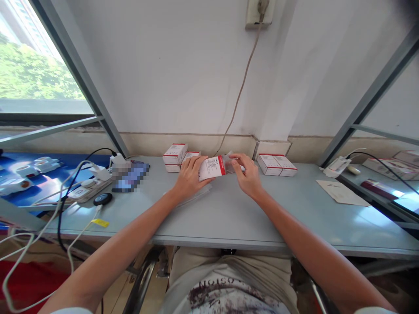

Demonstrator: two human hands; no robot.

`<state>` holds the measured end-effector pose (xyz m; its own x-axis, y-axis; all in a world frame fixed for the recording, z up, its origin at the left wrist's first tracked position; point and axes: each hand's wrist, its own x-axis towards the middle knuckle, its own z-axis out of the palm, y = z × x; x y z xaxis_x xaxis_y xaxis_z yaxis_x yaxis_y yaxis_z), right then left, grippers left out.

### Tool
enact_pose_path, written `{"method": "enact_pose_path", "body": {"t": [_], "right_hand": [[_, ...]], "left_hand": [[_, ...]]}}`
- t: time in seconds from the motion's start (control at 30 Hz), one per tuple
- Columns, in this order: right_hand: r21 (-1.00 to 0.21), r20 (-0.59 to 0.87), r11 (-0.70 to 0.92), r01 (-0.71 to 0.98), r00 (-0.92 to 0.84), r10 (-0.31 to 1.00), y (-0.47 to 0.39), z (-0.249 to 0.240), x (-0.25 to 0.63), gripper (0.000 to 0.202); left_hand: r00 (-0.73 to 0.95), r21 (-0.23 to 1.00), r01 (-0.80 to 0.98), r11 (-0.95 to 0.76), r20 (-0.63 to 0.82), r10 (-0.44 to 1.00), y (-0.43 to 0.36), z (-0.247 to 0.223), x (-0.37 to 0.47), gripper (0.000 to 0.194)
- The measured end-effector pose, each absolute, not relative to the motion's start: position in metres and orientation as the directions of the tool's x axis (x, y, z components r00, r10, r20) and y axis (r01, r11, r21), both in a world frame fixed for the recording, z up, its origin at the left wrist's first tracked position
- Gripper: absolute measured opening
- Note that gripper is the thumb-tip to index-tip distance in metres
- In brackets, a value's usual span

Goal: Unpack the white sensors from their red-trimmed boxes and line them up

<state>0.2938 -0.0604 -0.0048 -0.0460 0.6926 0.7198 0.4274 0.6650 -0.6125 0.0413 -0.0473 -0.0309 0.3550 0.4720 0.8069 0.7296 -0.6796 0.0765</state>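
My left hand (187,176) is closed around a small white and red carton (211,169), holding it tilted above the grey table. At the carton's right end, my right hand (248,175) pinches a clear plastic bag (230,165). How far the bag covers the carton I cannot tell. Another piece of clear plastic (198,195) lies flat below my left hand. Several similar cartons (175,153) are stacked behind that hand. To the right of my right hand, two more cartons (276,165) sit side by side near the wall.
On the left are a pixelated phone-like object (131,176), a power strip (85,190), a round black device (102,199) and loose white cables. A sheet of paper (342,192) and a white plug (337,166) lie on the right. Metal frame posts flank the table (225,220).
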Motion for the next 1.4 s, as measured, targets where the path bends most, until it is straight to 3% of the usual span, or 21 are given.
{"method": "enact_pose_path", "body": {"t": [0.3,0.43,0.67,0.83,0.97,1.13,1.4], "right_hand": [[-0.445,0.749,0.706,0.552,-0.203,0.631,-0.059,-0.008,0.294,0.036],[-0.439,0.742,0.712,0.549,-0.226,0.632,-0.059,-0.009,0.295,0.034],[-0.407,0.849,0.746,0.527,-0.084,0.522,-0.064,-0.006,0.288,0.039],[-0.446,0.844,0.754,0.482,-0.054,0.534,-0.066,-0.010,0.286,0.027],[-0.418,0.828,0.796,0.439,-0.178,0.532,-0.068,-0.013,0.282,0.033],[-0.427,0.845,0.801,0.420,-0.129,0.519,-0.068,-0.012,0.281,0.030],[-0.460,0.822,0.816,0.351,-0.181,0.541,-0.064,-0.016,0.283,0.034]], "left_hand": [[0.349,0.093,0.724,-0.683,0.805,0.479,-0.049,-0.029,0.043,0.076],[0.339,0.112,0.712,-0.693,0.809,0.480,-0.049,-0.030,0.043,0.076],[0.123,0.350,0.727,-0.591,0.780,0.613,-0.057,-0.025,0.053,0.071],[0.017,0.596,0.578,-0.558,0.675,0.738,-0.065,-0.018,0.059,0.077],[0.083,0.602,0.548,-0.581,0.652,0.754,-0.068,-0.019,0.060,0.077],[0.280,0.547,0.442,-0.711,0.669,0.688,-0.066,-0.022,0.055,0.091],[0.307,0.686,0.256,-0.681,0.610,0.730,-0.066,-0.025,0.058,0.103]]}}
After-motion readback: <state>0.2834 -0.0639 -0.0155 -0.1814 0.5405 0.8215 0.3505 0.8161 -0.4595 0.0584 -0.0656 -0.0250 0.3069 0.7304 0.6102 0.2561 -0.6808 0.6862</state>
